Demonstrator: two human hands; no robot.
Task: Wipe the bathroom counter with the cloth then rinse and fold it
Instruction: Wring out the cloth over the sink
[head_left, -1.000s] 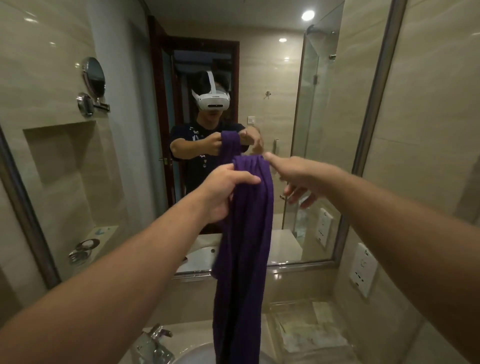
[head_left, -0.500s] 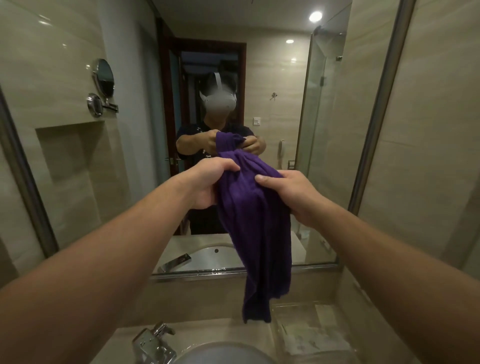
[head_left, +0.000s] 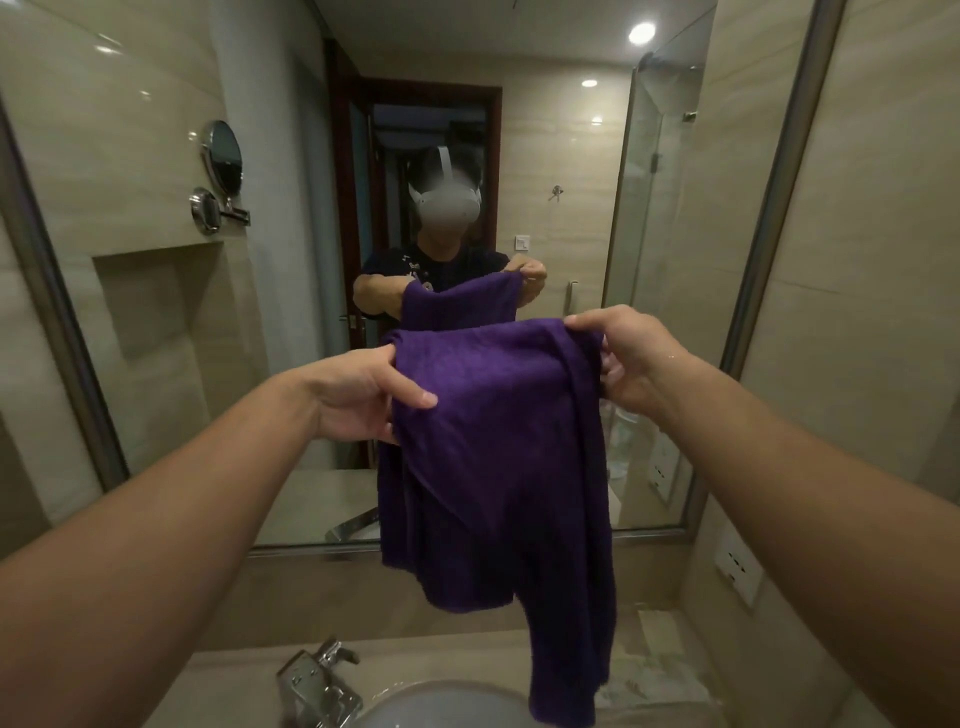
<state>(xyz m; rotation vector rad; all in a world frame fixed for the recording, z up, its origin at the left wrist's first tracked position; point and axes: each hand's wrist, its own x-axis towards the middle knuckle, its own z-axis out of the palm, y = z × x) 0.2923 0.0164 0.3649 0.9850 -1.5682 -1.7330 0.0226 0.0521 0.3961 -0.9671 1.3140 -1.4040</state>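
Hands spread apart, left hand (head_left: 358, 395), right hand (head_left: 631, 358) pinching cloth (head_left: 498, 441) above sink (head_left: 441, 706)

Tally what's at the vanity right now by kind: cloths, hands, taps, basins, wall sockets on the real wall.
Purple cloth: 1, held up by left hand and right hand
Hands: 2
Faucet: 1
Sink basin: 1
Wall socket: 1
Total: 6

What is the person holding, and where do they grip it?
A purple cloth: the left hand and right hand each pinch an end of its top edge.
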